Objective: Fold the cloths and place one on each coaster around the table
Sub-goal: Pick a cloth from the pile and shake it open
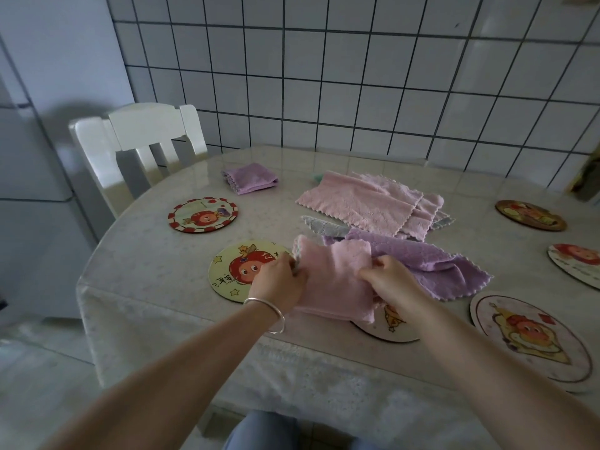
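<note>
Head view: both hands grip a folded pink cloth (334, 280), the left hand (281, 279) pinching its left edge, the right hand (391, 280) its right, fingers curled. It covers part of a near coaster (389, 323), beside the yellow coaster (233, 271). A purple cloth (431, 258) lies behind; a folded purple cloth (250, 178) sits apart on the table (146, 254).
</note>
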